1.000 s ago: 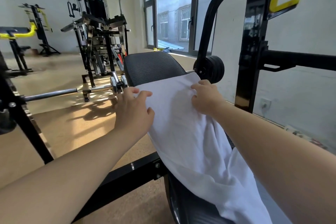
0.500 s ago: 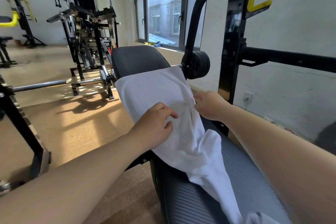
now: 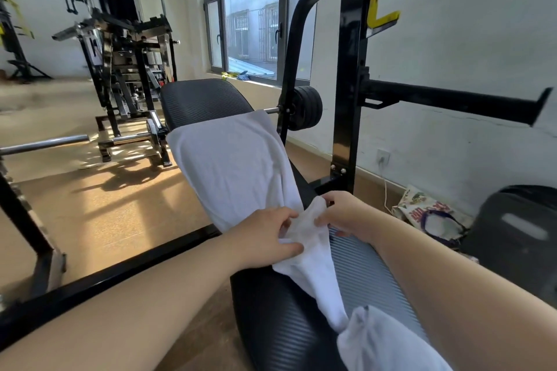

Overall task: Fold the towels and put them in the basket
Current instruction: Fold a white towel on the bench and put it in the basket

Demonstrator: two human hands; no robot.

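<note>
- Step in hand, as I judge it: you are straightening the towel (image 3: 235, 166) for its first fold; no fold is made yet.
- Your left hand (image 3: 265, 238) pinches a gather of cloth between thumb and curled fingers.
- From your hands the towel runs flat and smooth up the bench (image 3: 205, 99) toward 12 o'clock. Between your hands it narrows to a crumpled neck, then trails toward 5 o'clock into a loose heap beside your right forearm. It is white, thin and limp, so it will sag wherever you leave it unsupported.
- The bench pad is black, ribbed and rounded at the far end.
- Your right hand (image 3: 346, 214), at 3 o'clock of the left, grasps the same gather with curled fingers.
- Next, I think, you need both near corners: slide your hands apart, pull the heap flat, then carry that edge toward 12 o'clock.
- The dark tub (image 3: 518, 235) at 3 o'clock may be the basket; I cannot tell.
</note>
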